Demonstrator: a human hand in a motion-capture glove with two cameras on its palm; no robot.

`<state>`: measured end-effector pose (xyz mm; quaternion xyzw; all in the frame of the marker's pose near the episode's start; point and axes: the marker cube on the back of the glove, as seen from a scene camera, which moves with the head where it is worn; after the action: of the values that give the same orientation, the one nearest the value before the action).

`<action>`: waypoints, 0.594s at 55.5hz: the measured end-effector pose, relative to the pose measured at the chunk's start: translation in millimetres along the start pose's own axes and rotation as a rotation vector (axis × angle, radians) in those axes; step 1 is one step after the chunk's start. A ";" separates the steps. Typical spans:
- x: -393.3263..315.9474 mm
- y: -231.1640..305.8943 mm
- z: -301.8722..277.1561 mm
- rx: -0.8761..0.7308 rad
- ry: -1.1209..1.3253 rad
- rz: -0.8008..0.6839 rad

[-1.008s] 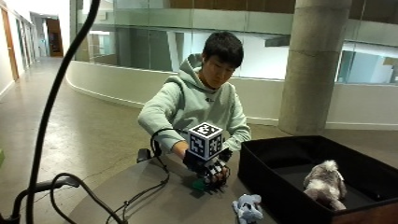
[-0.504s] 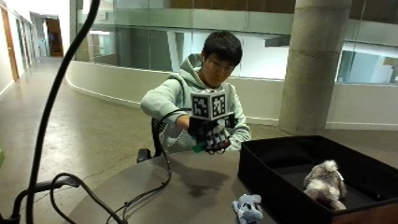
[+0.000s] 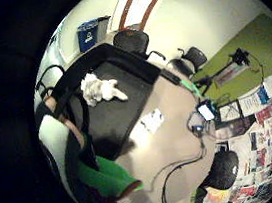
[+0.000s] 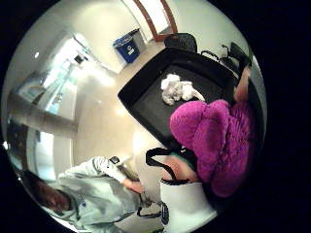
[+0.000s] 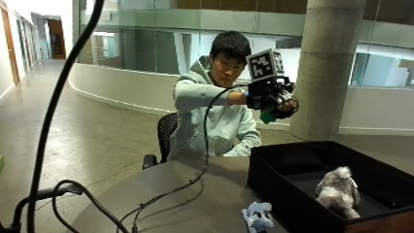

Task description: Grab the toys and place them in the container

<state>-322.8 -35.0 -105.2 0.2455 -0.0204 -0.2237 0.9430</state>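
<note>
while raised above the black container [image 5: 284, 170], the gloved right hand [image 5: 275, 99] grips a purple-and-green toy [image 4: 214, 141].

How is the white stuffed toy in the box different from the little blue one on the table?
The white stuffed toy lies inside the black box; the blue toy lies outside it, on the table by the box's wall. The white toy is pale and shaggy; the blue one is light blue and looks smaller. Both are soft toys, and no hand touches either.
</note>
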 end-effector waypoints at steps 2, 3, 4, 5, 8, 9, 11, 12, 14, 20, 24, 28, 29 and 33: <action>-9.0 -8.2 4.5 -0.007 -0.027 -0.002; -12.3 -11.7 7.3 -0.011 -0.036 -0.005; -14.6 -15.0 10.5 -0.014 -0.041 -0.007; -16.2 -18.2 13.8 -0.019 -0.045 -0.006; -20.0 -26.7 24.3 -0.044 -0.060 0.010; -22.1 -28.5 27.9 -0.055 -0.066 0.011; -26.0 -30.8 34.6 -0.083 -0.079 0.003; -26.8 -31.8 37.8 -0.103 -0.087 0.002; -25.7 -33.5 44.6 -0.168 -0.101 0.015; -27.2 -21.9 64.9 -0.385 -0.061 -0.030; -26.9 -9.0 63.1 -0.402 -0.097 -0.074; -18.2 0.4 53.6 -0.376 -0.163 -0.055; -14.2 2.4 51.0 -0.369 -0.173 -0.045; 6.4 11.6 41.7 -0.354 -0.157 0.011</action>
<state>-318.4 -47.6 -63.5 0.0574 -0.0555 -0.2373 0.9682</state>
